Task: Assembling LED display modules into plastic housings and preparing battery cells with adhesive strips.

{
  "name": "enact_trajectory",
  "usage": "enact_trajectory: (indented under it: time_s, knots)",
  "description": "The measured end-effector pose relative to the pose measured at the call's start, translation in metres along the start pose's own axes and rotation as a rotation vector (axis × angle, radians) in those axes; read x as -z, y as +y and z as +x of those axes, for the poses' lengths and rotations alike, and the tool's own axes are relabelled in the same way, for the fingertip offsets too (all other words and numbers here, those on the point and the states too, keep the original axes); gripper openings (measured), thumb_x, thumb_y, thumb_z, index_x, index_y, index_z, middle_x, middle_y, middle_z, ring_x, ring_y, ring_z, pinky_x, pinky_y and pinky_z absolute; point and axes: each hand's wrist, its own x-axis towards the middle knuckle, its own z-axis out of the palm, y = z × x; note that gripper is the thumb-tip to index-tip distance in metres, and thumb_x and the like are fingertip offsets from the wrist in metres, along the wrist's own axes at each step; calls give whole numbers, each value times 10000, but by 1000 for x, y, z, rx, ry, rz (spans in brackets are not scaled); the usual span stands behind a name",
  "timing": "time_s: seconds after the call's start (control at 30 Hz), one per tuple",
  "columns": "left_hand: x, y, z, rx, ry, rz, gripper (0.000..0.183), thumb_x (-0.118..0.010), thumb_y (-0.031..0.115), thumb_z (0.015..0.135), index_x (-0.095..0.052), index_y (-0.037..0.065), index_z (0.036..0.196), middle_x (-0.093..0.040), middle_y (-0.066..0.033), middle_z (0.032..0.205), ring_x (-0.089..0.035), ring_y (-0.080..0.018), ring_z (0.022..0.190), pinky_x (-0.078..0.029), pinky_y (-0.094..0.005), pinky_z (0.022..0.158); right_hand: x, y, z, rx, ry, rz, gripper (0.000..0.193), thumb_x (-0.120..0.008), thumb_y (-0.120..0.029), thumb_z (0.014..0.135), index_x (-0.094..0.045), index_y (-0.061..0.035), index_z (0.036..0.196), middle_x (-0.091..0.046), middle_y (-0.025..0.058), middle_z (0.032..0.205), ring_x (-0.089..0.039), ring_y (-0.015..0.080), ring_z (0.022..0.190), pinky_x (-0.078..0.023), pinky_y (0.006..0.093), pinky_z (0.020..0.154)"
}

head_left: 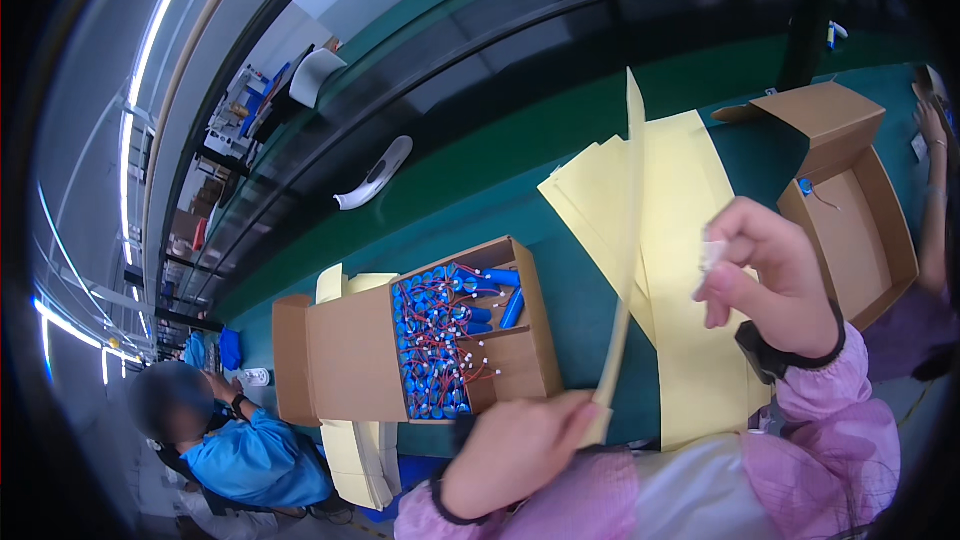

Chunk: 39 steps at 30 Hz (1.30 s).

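Observation:
My left hand (515,455) is closed round the lower end of a pale yellow paper sheet (628,230), which stands up nearly edge-on. To the right, my right hand (775,275) is raised with thumb and fingers pinched together. A small white piece (712,253) shows at its fingertips; its kind is unclear. Below that hand, more yellow sheets (690,180) lie fanned on the green table. Left of the sheet, an open cardboard box (540,340) holds many blue cylindrical battery packs (430,340) with red wires and white connectors.
At right, another open cardboard box (850,230) contains a blue battery pack (805,186) with a wire. Folded yellow sheets (358,465) hang near the left box. A co-worker in blue (260,460) sits at left; another person's arm (935,190) reaches in at right. A curved white part (375,175) lies beyond.

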Motion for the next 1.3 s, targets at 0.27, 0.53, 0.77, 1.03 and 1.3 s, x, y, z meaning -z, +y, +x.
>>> enact_trajectory:
  time_s: [0.27, 0.53, 0.77, 1.03, 1.3]
  knots:
    - [-33, 21, 37, 68, -137, -97, 421, -583, 306, 925, -545, -3, 1209, -665, -198, 791, -656, -366, 723, -514, -439, 651, 17, 30, 10, 20, 48, 31, 117, -576, -118, 938, -514, -24, 971, -579, 4, 708, -551, 55, 599, -429, 203, 594]
    - [-109, 58, 71, -112, 205, 298, 744, -649, 384, 855, -339, -94, 1334, -413, -328, 1323, -488, -453, 1173, -535, -438, 799, 21, 34, 15, 226, 64, 32, 113, -572, -111, 941, -505, -27, 977, -562, 4, 688, -540, 57, 587, -421, 209, 575]
    - [-55, 48, 47, 24, 129, -32, 215, -547, 150, 921, -523, 6, 1078, -643, -162, 712, -618, -315, 548, -505, -403, 542, 27, 28, 6, 303, 238, 175, 129, -520, -105, 950, -492, -27, 1049, -555, 31, 668, -557, 77, 543, -483, 224, 595]
    - [-72, 26, 27, 155, -201, -898, 261, -449, 153, 1005, -389, -1, 1206, -658, -115, 857, -656, -166, 662, -522, -273, 558, 48, 28, 3, 411, 212, 178, 197, -497, -155, 957, -470, -12, 1090, -541, 11, 597, -507, 75, 455, -453, 218, 521]
    - [8, 3, 14, 113, 70, -315, 270, -491, 48, 951, -569, 29, 1208, -716, -74, 923, -663, -137, 750, -526, -276, 646, 37, 27, 11, 105, 4, 21, 56, -523, -88, 945, -504, -38, 962, -537, -14, 615, -488, 43, 528, -378, 195, 507]
